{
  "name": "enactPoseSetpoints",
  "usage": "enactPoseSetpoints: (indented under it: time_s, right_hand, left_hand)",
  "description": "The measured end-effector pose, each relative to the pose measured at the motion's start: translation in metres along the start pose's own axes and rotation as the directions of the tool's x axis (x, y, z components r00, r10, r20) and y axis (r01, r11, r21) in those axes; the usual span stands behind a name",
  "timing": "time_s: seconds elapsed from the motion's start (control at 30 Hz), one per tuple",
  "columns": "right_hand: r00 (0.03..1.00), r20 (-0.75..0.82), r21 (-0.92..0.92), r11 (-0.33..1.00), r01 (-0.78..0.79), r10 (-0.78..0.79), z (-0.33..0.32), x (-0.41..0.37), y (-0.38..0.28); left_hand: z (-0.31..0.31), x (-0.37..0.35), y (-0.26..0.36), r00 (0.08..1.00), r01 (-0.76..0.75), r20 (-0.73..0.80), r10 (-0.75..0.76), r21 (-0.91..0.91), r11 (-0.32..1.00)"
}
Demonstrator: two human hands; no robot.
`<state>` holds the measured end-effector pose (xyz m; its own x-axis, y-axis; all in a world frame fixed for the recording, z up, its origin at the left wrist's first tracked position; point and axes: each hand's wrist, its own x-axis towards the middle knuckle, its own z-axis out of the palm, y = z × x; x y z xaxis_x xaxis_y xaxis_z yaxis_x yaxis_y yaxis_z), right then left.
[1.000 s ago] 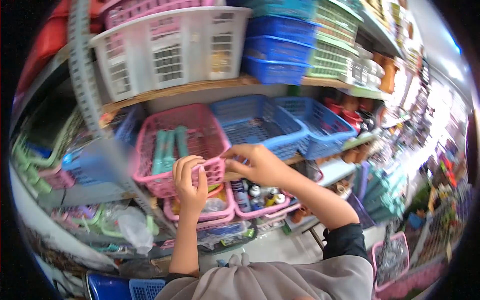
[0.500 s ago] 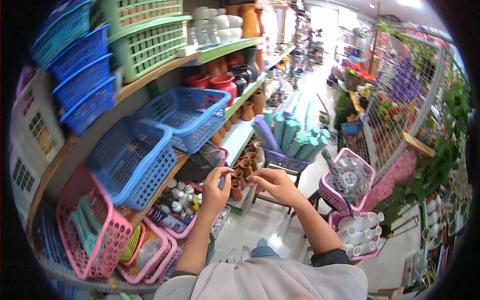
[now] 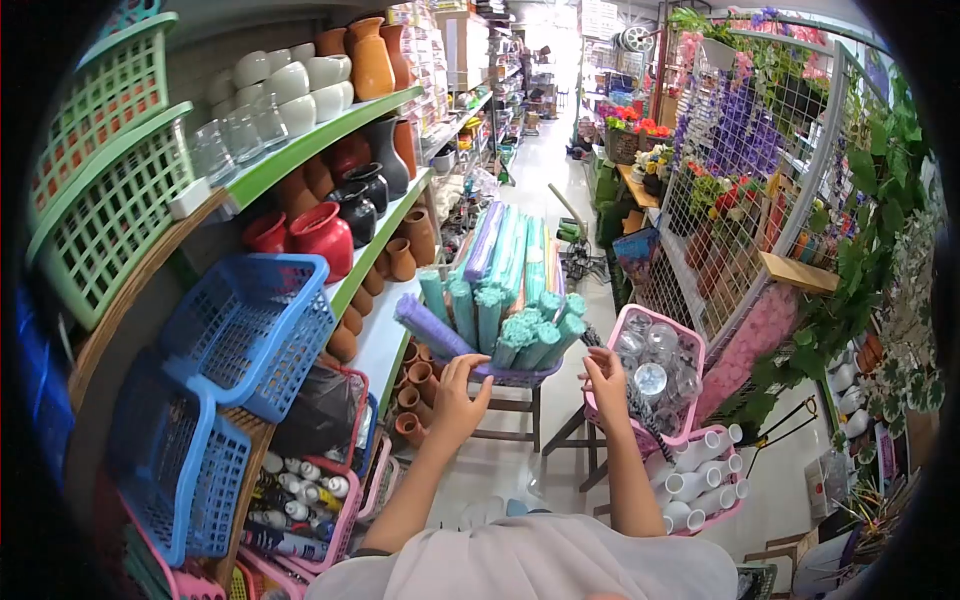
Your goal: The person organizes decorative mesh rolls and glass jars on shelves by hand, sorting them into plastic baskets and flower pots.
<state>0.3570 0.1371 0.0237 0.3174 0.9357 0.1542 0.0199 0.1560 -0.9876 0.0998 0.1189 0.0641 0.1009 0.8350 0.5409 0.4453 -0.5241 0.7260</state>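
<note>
My left hand [image 3: 462,402] is raised with its fingers loosely curved, apart and holding nothing. In this view its fingertips overlap the near edge of a purple basket [image 3: 515,379] packed with wrapped turquoise rolls [image 3: 490,312] and a purple roll [image 3: 432,328]. The basket rests on a dark stool [image 3: 537,420]. My right hand [image 3: 606,390] is also open, thumb and fingers apart. It is seen right beside a pink basket [image 3: 690,330] of clear, glassy items [image 3: 652,378]. A dark, speckled braided strip [image 3: 640,412] runs down past that hand.
Shelves on the left carry white bowls [image 3: 290,82], red pots [image 3: 322,238], clay vases [image 3: 372,60] and blue baskets [image 3: 262,340]. White bottle-like vases [image 3: 712,470] fill a pink basket at lower right. A wire rack [image 3: 740,200] with flowers borders the aisle floor [image 3: 560,165].
My hands, close together before, are now wider apart, the right one nearer the pink basket. The view has turned, bringing the basket of turquoise rolls to the middle.
</note>
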Motion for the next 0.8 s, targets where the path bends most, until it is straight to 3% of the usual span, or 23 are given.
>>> enactPoseSetpoints:
  time_s: [0.07, 0.13, 0.2, 0.27, 0.33, 0.47, 0.6, 0.67, 0.8]
  right_hand:
    - [1.000, -0.015, -0.082, 0.997, 0.014, -0.015, -0.004, 0.028, 0.016]
    - [0.985, 0.029, -0.369, 0.914, 0.167, -0.169, -0.001, 0.046, 0.027]
    - [0.994, 0.098, -0.332, 0.940, 0.079, -0.049, 0.004, 0.061, 0.035]
    - [0.983, 0.169, -0.362, 0.924, 0.123, -0.065, 0.008, 0.071, 0.044]
    - [0.984, 0.149, -0.332, 0.932, 0.146, -0.101, 0.012, 0.073, 0.044]
    - [0.982, 0.130, -0.310, 0.935, 0.174, -0.139, 0.012, 0.077, 0.048]
    - [0.981, 0.148, -0.276, 0.948, 0.161, -0.124, 0.013, 0.074, 0.042]
    - [0.972, 0.091, -0.330, 0.915, 0.234, -0.216, 0.014, 0.072, 0.048]
    - [0.970, 0.113, -0.311, 0.920, 0.240, -0.215, 0.014, 0.072, 0.044]
  left_hand:
    - [0.023, 0.019, -0.005, 0.988, -0.089, -0.108, 0.112, 0.199, 0.976]
    - [0.042, 0.033, -0.016, 0.994, -0.082, -0.057, 0.097, 0.222, 0.971]
    - [0.061, 0.043, -0.022, 0.984, -0.096, -0.117, 0.137, 0.301, 0.949]
    - [0.076, 0.048, -0.032, 0.990, -0.073, -0.087, 0.108, 0.335, 0.940]
    - [0.085, 0.051, -0.030, 0.983, -0.104, -0.083, 0.164, 0.489, 0.866]
    - [0.099, 0.057, -0.026, 0.976, -0.185, 0.009, 0.216, 0.552, 0.813]
    - [0.107, 0.069, -0.017, 0.983, -0.185, 0.091, 0.161, 0.514, 0.838]
    - [0.110, 0.071, -0.022, 0.982, -0.189, 0.087, 0.168, 0.507, 0.841]
    - [0.109, 0.077, -0.032, 0.978, -0.208, 0.083, 0.193, 0.510, 0.835]
